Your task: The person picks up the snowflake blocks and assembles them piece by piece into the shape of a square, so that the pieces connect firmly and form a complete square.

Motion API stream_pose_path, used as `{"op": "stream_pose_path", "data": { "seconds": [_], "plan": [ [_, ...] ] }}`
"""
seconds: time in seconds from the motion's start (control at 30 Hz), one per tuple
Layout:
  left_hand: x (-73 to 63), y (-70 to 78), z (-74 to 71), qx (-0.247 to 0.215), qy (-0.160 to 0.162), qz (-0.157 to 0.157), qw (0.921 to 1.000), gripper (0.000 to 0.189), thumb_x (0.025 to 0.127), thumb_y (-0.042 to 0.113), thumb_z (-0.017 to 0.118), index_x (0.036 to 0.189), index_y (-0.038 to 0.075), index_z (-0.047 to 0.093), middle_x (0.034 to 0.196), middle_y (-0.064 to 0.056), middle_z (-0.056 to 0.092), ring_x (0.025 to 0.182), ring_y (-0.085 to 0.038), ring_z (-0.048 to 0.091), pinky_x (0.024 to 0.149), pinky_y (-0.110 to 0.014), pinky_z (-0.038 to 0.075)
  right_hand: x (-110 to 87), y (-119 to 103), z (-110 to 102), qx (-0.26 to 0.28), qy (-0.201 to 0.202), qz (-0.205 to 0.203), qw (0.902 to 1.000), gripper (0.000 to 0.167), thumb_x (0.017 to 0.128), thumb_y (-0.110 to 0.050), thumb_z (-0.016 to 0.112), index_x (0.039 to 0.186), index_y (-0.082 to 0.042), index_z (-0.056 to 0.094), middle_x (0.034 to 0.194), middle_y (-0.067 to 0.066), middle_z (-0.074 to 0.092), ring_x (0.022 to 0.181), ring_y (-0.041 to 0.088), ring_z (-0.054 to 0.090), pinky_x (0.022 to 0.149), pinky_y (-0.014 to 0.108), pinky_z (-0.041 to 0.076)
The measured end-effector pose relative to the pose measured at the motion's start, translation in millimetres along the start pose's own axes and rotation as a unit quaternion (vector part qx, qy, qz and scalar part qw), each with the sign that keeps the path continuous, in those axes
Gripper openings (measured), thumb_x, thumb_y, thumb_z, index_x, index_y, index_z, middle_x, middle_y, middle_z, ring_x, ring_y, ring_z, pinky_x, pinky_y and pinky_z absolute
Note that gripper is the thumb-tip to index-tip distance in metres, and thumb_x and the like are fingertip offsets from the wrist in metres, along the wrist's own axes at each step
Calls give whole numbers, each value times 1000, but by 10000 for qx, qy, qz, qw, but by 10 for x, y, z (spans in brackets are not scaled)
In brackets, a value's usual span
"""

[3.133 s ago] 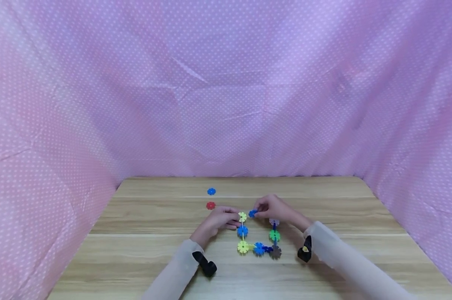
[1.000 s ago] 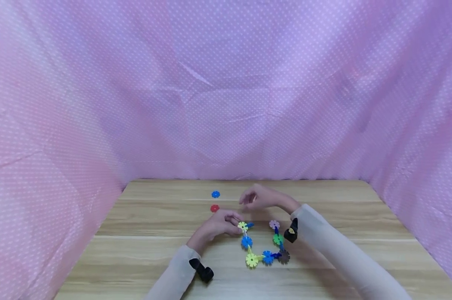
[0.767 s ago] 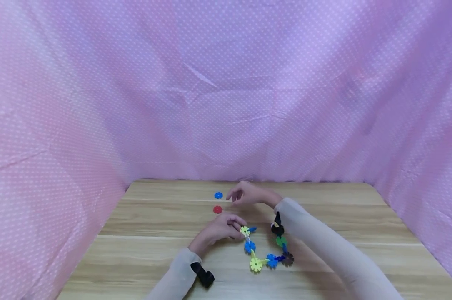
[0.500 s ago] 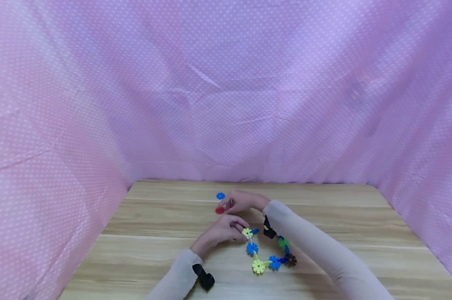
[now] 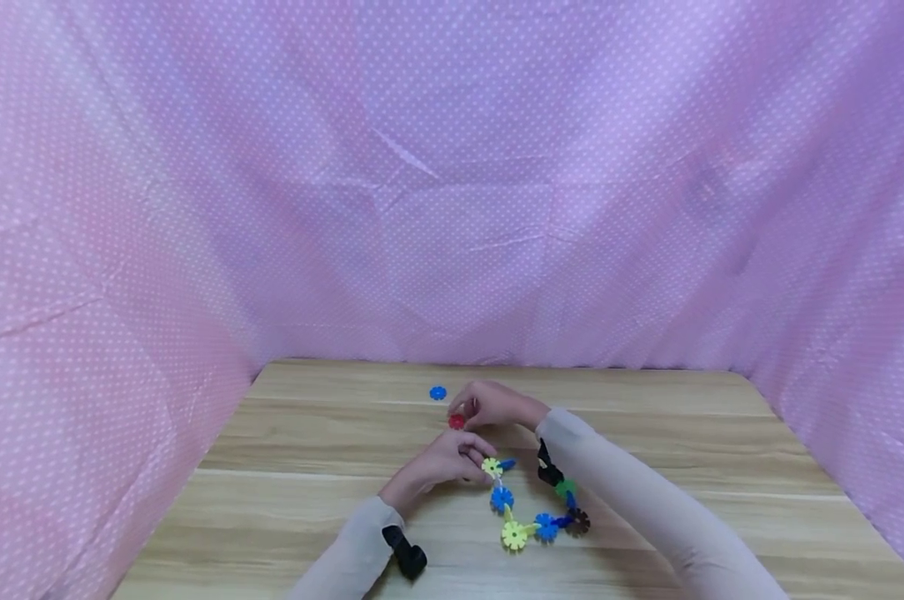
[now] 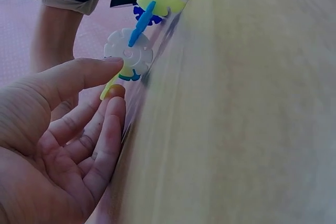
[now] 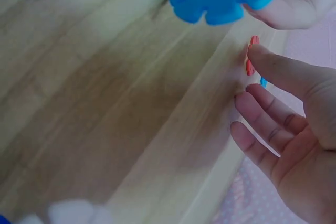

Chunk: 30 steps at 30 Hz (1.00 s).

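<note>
My left hand [image 5: 447,458] pinches a yellow notched building disc [image 5: 491,467] between thumb and fingers. That disc forms one end of an open, U-shaped chain of interlocking discs, with a blue disc [image 5: 506,464] slotted on edge into it. Along the chain follow another blue disc, a yellow corner disc [image 5: 515,536], a brown disc [image 5: 579,522] and a green disc [image 5: 566,488]. The right sleeve covers the chain's far right end. Behind the left hand, my right hand [image 5: 489,404] holds a loose red disc [image 5: 456,422] at its fingertips, low over the table.
One loose blue disc [image 5: 438,392] lies on the wooden table [image 5: 309,433], just beyond the red one. Pink dotted cloth [image 5: 452,250] hangs around the back and sides. Each wrist wears a black strap with a camera.
The right hand has let go of the blue disc, now joined to the yellow end disc. It reached left to the red disc and has drawn it slightly right. The left hand keeps its pinch.
</note>
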State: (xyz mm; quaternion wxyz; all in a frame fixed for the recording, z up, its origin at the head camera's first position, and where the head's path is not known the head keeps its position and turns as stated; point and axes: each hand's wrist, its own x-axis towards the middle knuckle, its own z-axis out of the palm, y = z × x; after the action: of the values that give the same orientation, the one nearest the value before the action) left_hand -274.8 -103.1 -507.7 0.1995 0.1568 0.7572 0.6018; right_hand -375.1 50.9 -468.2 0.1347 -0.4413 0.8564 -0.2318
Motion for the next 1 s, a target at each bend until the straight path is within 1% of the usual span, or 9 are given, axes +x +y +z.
{"op": "stream_pose_path", "data": {
  "seconds": [0.07,0.17,0.27,0.37,0.5,0.67,0.77,0.87,1.0],
  "plan": [
    [4,4,-6,-15,-32,-50,10000,33,77,-6,82,109,-2,73,85,-1,66,78,-9,59,63,-19,50,-6,11,18,-29,13,-152,9999,28,91,-3,74,119,-3,74,102,9,74,74,7,58,68,19,50],
    [12,11,-12,-2,-76,-63,10000,34,77,-7,82,109,-3,73,85,0,65,78,-9,58,63,-19,50,-4,10,33,-149,54,-282,9995,26,90,-2,74,116,-1,75,96,9,74,71,6,54,66,19,48],
    [19,20,-16,19,-94,-36,9999,35,77,-7,82,110,-5,72,85,-1,65,78,-8,58,64,-19,50,6,-4,32,-197,106,-182,9996,20,89,-2,75,109,-1,76,94,8,73,78,10,59,72,22,51],
    [22,30,-18,32,-84,13,10000,35,76,-7,82,110,-5,72,85,-1,64,78,-8,58,63,-19,49,3,23,30,-219,148,-22,9996,14,90,-6,76,104,-6,75,95,5,72,84,12,61,78,24,52],
    [25,33,-23,38,-66,50,10000,36,76,-8,81,111,-6,71,83,0,63,76,-8,57,62,-19,49,-53,101,12,-308,332,89,9989,10,88,-8,78,96,-9,73,90,1,70,80,10,59,73,23,51],
    [69,36,23,8,-55,-16,10000,37,77,-9,78,113,-5,70,82,0,61,75,-8,56,60,-20,47,-275,210,-45,-233,619,334,9973,11,84,0,75,89,-8,70,85,-1,67,77,7,55,70,21,50],
    [98,35,45,30,-17,-48,10000,37,78,-9,78,114,-2,70,82,-1,62,73,-9,55,60,-21,47,-435,252,-79,-278,824,256,9959,10,86,2,74,88,-7,72,85,1,70,77,8,58,71,21,51],
    [126,41,50,2,-20,-72,10000,38,78,-8,77,114,-1,71,83,-1,63,71,-10,54,61,-22,46,-589,269,-144,-186,1024,300,9941,11,85,3,76,93,-6,74,87,3,73,78,8,62,72,21,54],
    [173,64,51,-50,-81,-31,10000,40,79,-7,76,118,-2,70,86,0,64,72,-9,55,62,-21,48,-758,276,-308,-63,1232,453,9913,14,86,3,77,99,-1,75,87,7,75,77,9,65,70,22,56]
  ]
}}
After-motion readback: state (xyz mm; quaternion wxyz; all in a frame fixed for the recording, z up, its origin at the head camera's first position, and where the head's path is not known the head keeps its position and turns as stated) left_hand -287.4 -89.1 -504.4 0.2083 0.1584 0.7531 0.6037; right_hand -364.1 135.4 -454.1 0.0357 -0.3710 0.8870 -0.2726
